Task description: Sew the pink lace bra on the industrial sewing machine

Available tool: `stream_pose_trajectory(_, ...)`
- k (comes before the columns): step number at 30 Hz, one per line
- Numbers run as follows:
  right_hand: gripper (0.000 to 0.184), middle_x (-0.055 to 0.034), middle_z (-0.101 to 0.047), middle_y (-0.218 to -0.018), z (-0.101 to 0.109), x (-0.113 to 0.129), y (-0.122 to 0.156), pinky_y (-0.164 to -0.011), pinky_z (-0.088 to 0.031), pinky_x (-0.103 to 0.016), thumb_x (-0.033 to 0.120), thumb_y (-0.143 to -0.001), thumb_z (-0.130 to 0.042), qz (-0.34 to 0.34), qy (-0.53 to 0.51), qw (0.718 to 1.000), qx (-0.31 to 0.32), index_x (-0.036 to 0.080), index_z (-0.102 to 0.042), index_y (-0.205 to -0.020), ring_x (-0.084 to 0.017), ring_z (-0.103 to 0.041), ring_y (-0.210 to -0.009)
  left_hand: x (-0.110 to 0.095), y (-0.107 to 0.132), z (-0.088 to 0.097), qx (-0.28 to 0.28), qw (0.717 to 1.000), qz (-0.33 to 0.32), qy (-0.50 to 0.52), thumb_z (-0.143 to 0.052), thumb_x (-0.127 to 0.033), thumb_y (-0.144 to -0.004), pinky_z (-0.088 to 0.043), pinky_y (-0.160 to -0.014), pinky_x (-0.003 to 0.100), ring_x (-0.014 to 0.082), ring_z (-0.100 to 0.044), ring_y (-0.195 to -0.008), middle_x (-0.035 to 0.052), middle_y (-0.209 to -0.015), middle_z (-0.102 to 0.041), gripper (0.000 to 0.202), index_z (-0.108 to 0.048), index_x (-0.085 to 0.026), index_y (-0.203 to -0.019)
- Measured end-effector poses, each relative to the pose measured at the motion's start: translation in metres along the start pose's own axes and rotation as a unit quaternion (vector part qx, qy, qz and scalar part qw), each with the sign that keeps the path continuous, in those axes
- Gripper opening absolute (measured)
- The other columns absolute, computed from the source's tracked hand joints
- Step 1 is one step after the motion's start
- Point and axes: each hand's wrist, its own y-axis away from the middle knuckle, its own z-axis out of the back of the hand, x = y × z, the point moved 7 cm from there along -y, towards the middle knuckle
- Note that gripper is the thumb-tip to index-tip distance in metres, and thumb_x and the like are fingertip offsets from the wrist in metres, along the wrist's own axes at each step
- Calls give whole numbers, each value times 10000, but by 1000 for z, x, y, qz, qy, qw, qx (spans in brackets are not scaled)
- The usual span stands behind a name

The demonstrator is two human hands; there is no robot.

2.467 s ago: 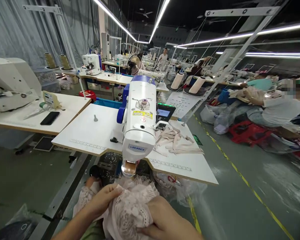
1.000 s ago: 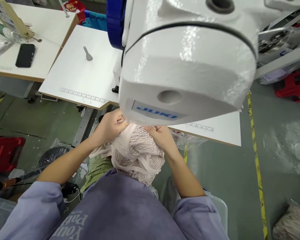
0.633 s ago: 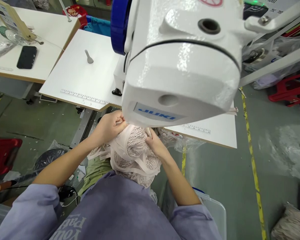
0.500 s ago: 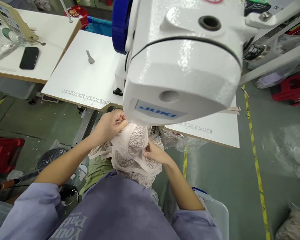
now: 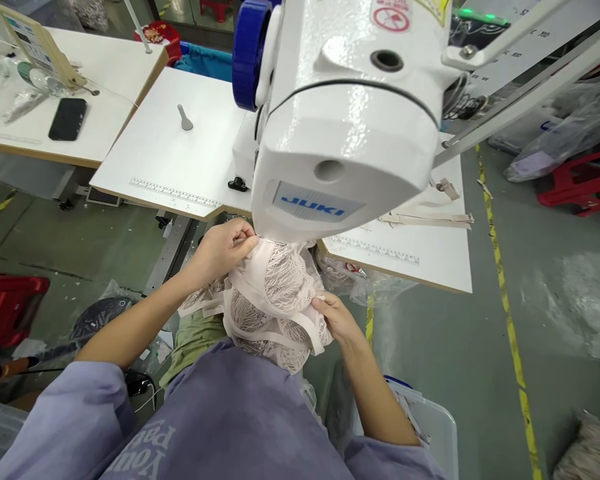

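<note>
Head view: the left hand is pinching the pale lace garment right by the sewing machine; the right hand is gripping its outer edge. Cloth is bunching below the machine, so folds could be doubling under unseen, and that close left hand could be risking a nip.

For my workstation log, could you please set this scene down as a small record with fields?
Machine: white sewing head with JUKI label and blue wheel
Work: pale lace fabric, bunched in front of the person
Left grip: pinching the fabric's upper left, close by the sewing head
Right grip: holding the fabric's right edge
White tabletop: grey handle-shaped piece on the left, pale strips on the right
Neighbouring table: black phone
Hidden: whatever lies directly beneath the sewing head
</note>
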Motion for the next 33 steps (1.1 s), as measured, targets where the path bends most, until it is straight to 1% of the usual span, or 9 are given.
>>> stream_pose_trajectory(4, 571, -23, -656, -621, 8, 20, 17, -545, -497, -335, 775, -613, -763, 44, 41, 998, -26, 218, -699, -726, -178, -523, -502, -10, 15, 5, -69, 994, -41, -69, -519, -301, -959, -485, -707, 283, 202, -625, -875, 78, -955, -664, 179, -592, -167, -1051)
stream_pose_trajectory(8, 568, -41, -653, -629, -4, 58, 37, -569, -488, -339, 771, -776, -635, 113, 140, 983, 31, 214, -713, -696, -204, -565, -559, -62, 56, -6, -145, 952, -265, -55, -549, -214, -947, -523, -952, 374, 227, -633, -1115, 113, -1138, -679, 246, -543, -178, -1190)
stream_pose_trajectory(12, 492, -52, -691, -730, -59, 101, 62, -729, -533, -355, 615, -959, -488, 190, 313, 909, 201, 245, -760, -784, -236, -654, -755, -113, 97, -48, 55, 887, -456, -47, -562, -329, -968, -319, -1214, 436, 257, -477, -1398, 108, -1409, -601, 457, -467, -233, -1405)
stream_pose_trajectory(15, 376, -48, -709, -828, -92, 115, 74, -829, -515, -358, 450, -1013, -454, 209, 428, 839, 262, 263, -754, -886, -236, -659, -858, -103, 94, -72, 206, 902, -367, -98, -629, -419, -937, -399, -1108, 443, 296, -649, -1149, 119, -1253, -698, 501, -534, -194, -1374)
stream_pose_trajectory(17, 338, -34, -698, -812, -101, 117, 74, -763, -487, -331, 346, -1036, -415, 205, 475, 816, 258, 257, -726, -937, -210, -642, -777, -79, 84, -77, 252, 924, -264, -112, -669, -432, -911, -496, -797, 381, 245, -680, -762, 72, -870, -743, 340, -659, -161, -1117)
stream_pose_trajectory(19, 294, -26, -702, -852, -101, 119, 69, -716, -457, -310, 289, -1047, -380, 195, 480, 825, 225, 254, -664, -1114, -189, -630, -737, -57, 72, -74, 247, 942, -203, -104, -636, -412, -933, -385, -570, 302, 177, -576, -569, 8, -622, -622, 262, -638, -165, -847)
stream_pose_trajectory(22, 277, 10, -686, -782, -90, 124, 54, -663, -427, -289, 305, -1042, -410, 171, 436, 871, 149, 239, -530, -1283, -166, -600, -660, -44, 56, -62, 201, 954, -206, -81, -539, -345, -983, -252, -510, 268, 120, -460, -515, -26, -551, -487, 320, -536, -173, -713)
stream_pose_trajectory(26, 220, 15, -661, -710, -82, 144, 26, -635, -382, -282, 378, -1004, -509, 203, 414, 884, 81, 237, -667, -945, -153, -559, -634, -47, 33, -39, 164, 963, -204, -67, -488, -317, -996, -220, -505, 265, 92, -337, -471, -42, -508, -376, 406, -429, -177, -619)
stream_pose_trajectory(33, 267, 16, -661, -714, -67, 158, -13, -640, -354, -276, 410, -933, -627, 206, 400, 893, 15, 215, -662, -753, -137, -549, -651, -14, -9, -2, 155, 988, -22, 7, -697, -445, -860, -273, -495, 242, 98, -414, -493, -31, -549, -493, 351, -559, -172, -688)
